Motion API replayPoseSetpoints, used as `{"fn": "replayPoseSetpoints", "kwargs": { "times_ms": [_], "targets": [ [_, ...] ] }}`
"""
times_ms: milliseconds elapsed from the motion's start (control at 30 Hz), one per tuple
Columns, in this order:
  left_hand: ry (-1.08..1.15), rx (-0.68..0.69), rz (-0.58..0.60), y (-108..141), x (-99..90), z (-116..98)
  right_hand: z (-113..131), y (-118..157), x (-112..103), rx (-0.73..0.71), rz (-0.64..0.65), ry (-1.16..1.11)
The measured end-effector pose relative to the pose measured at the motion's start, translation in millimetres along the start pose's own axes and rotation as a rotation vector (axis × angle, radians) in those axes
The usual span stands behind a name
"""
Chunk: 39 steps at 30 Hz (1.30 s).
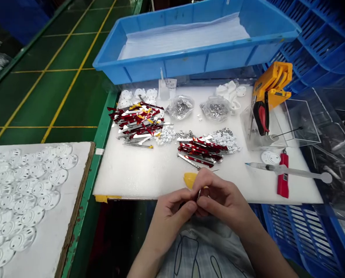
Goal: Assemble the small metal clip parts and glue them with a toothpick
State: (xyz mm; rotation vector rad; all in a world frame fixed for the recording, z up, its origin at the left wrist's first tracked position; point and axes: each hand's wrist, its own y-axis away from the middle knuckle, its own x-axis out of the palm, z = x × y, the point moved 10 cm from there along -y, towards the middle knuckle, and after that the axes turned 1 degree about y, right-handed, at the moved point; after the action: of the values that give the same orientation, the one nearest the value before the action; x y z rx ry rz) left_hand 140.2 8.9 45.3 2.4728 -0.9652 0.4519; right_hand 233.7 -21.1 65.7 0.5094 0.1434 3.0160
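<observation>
Taking the two hands as the clock centre, with 12 pointing away from the wearer, we are seeing the right hand point(220, 195) pinching a thin dark part point(199, 194), narrowly, between thumb and forefinger. The left hand point(175, 210) is curling in against it with thumb and forefinger drawn close; we are not able to tell whether it is gripping the part too, since the fingers are hiding most of it. The part is sitting at the near edge of the white foam board point(137, 168), above the checked garment point(186, 251) at 6 o'clock. A yellow piece point(190, 180) is lying just beyond the fingertips, toward 11. We are judging a drop likeliest: a part this slim could be slipping from a fingertip pinch and falling into the lap. A loose pile of dark red strips point(203, 148) is lying near, at 12, with small white pieces point(233, 143) at 1; a knuckle pushing forward could be scattering them or mixing the two. The syringe point(294, 172), between 2 and 3, is resting across a red-handled tool point(282, 181); a sweeping right forearm could be rolling it off.
</observation>
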Motion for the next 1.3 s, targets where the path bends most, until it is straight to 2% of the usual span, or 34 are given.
{"fn": "replayPoseSetpoints", "kwargs": {
  "times_ms": [100, 233, 333, 433, 667, 833, 967, 1100, 1300],
  "targets": [
    [-0.026, 0.058, -0.072, 3, -5.1, -4, 5, 2, -2, -0.026, -0.027, 0.083],
    [-0.121, 0.151, -0.15, 5, -11.7, -11, 20, 4, -7, -0.145, -0.125, 0.191],
    [-0.218, 0.19, -0.157, 6, -11.1, -17, 34, 8, -10, -0.23, -0.228, 0.309],
    [-0.281, 0.244, -0.154, 8, -8.5, -24, 42, 9, -9, -0.278, -0.272, 0.409],
    [-0.3, 0.419, -0.261, 17, -11.0, -36, 52, 12, -3, -0.346, -0.267, 0.589],
    [-0.299, 0.395, -0.303, 20, -11.4, -35, 56, 13, 1, -0.371, -0.27, 0.627],
    [-0.295, 0.427, -0.32, 21, -12.3, -38, 53, 13, 1, -0.359, -0.266, 0.611],
    [-0.303, 0.478, -0.303, 22, -10.8, -41, 51, 13, 0, -0.352, -0.263, 0.593],
    [-0.321, 0.481, -0.281, 21, -8.1, -44, 53, 14, 0, -0.353, -0.255, 0.579]
  ]
}}
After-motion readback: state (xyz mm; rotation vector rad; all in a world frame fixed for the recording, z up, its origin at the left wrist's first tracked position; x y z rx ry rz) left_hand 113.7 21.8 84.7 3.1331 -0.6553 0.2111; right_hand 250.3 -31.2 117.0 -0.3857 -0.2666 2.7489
